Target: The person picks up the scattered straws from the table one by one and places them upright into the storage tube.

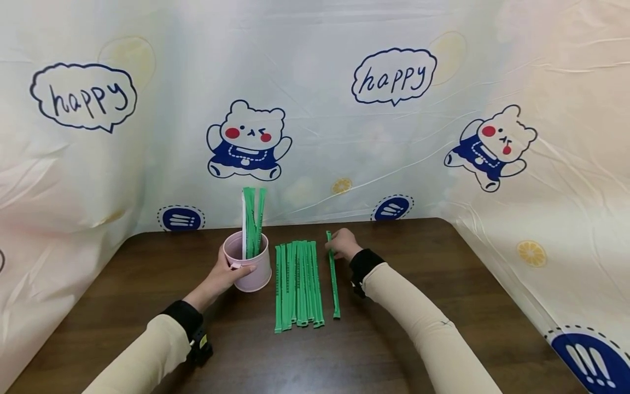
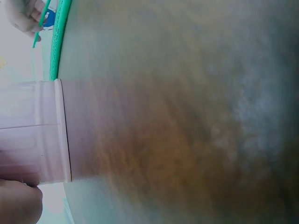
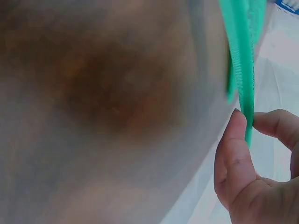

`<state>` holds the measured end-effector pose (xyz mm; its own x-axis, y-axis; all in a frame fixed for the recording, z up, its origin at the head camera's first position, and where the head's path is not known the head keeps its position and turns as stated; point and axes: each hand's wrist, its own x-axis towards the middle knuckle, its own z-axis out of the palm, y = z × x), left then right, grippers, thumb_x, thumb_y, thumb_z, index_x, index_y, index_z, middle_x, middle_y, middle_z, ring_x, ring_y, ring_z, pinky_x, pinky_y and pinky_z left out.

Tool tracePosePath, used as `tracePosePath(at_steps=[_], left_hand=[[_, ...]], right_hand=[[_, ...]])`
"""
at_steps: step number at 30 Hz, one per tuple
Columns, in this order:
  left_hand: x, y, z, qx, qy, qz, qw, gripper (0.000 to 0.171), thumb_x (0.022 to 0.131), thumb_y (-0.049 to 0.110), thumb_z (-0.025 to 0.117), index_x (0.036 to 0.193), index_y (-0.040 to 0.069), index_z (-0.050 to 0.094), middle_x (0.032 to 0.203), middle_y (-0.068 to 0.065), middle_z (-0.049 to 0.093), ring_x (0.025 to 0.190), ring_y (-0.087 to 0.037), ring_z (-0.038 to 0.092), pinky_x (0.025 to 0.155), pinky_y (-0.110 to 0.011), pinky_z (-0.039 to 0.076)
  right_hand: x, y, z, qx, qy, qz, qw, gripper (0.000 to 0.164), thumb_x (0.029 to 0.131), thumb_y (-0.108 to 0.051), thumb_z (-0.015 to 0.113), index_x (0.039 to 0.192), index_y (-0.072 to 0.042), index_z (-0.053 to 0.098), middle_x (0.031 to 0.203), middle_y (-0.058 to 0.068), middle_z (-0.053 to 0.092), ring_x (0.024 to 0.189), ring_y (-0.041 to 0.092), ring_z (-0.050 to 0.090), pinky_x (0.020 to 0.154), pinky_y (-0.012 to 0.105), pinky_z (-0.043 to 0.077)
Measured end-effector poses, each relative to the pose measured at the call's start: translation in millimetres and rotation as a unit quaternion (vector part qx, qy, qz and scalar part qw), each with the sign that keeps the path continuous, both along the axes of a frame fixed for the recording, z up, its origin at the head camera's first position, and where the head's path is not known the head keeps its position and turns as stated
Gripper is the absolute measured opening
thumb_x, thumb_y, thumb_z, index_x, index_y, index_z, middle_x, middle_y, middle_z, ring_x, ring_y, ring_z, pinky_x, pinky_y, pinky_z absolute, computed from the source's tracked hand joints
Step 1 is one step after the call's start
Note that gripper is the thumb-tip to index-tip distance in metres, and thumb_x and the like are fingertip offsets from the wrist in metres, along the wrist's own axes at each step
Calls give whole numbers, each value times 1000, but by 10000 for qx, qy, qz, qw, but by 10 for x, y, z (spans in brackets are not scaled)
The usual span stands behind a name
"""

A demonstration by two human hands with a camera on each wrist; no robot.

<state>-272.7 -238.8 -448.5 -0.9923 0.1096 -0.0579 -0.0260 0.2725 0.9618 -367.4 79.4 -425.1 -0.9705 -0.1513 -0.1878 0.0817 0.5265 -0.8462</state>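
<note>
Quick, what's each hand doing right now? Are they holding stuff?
Left hand: closed around the side of the pink cup.
Right hand: pinching one thin green stick near its far end.

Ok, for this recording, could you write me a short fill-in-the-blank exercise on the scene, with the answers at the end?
1. The left hand holds a bucket whose colour is ____.
2. The stick packet pinched by the right hand is coloured ____.
3. In the head view, the row of packets lies on the table between the bucket and the ____ hand.
4. Both speech bubbles on the backdrop contain the word ____.

Missing words: pink; green; right; happy.
</note>
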Motion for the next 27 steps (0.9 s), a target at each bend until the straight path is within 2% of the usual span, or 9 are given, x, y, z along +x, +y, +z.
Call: tracePosePath(at_steps=[3,7,11,15,17,22,24,25,27], left_hand=[[13,-5,-10,-14,34,10,10000,104,94,21,69,160,14,-11,165,-23,9,150,-43,18,125,-67,19],[27,-5,-14,3,52,41,10000,104,93,19,68,160,12,-11,164,-24,10,150,-43,19,126,-65,19],[29,-1,-2,23,53,22,10000,104,93,21,68,160,13,-12,164,-23,10,150,-42,19,126,-65,19],[18,0,2,30,113,-44,9999,104,93,21,69,160,14,-11,164,-22,10,149,-42,20,125,-66,19],[9,-2,-4,55,148,-66,9999,104,93,21,69,160,14,-10,164,-22,11,149,-42,20,125,-66,20],[9,-12,-16,37,114,-16,9999,104,93,22,69,159,14,-10,164,-22,10,149,-42,20,125,-67,20],[12,-14,-22,17,106,7,9999,104,94,22,69,160,13,-11,164,-22,10,149,-42,20,125,-67,20],[13,-12,-25,41,107,24,9999,104,93,21,69,160,13,-11,164,-22,10,149,-42,20,125,-66,20],[17,-11,-34,40,96,20,9999,104,93,21,69,160,12,-11,164,-23,10,150,-42,20,126,-65,20]], right_hand=[[-33,28,80,-273,-50,-128,9995,50,98,-4,62,144,8,49,141,28,54,85,25,62,94,47,59],[-73,43,220,-601,44,-297,9977,47,99,-4,60,144,7,49,134,25,56,82,16,55,100,50,56],[-114,17,403,-931,189,-402,9947,46,98,-2,60,143,7,49,118,20,59,80,17,56,87,43,59],[-174,-2,579,-1048,367,-353,9932,49,96,-2,61,144,3,49,116,20,64,75,17,58,76,36,59],[-266,14,606,-1237,632,-158,9902,50,95,-4,63,144,1,50,115,20,65,77,17,62,77,37,60],[-341,-50,836,-1698,1145,152,9787,52,96,-5,64,146,-1,49,123,22,62,111,32,67,92,43,61],[-233,-129,1040,-1730,1120,78,9785,52,98,-3,62,148,-3,48,132,22,59,122,35,63,99,45,58],[-257,-136,1059,-1867,1288,205,9737,50,98,-9,66,146,-6,51,128,18,61,119,31,65,96,42,60],[-183,-194,1204,-1944,1385,270,9707,52,99,-11,66,148,-8,49,131,16,60,120,29,64,96,40,59]])
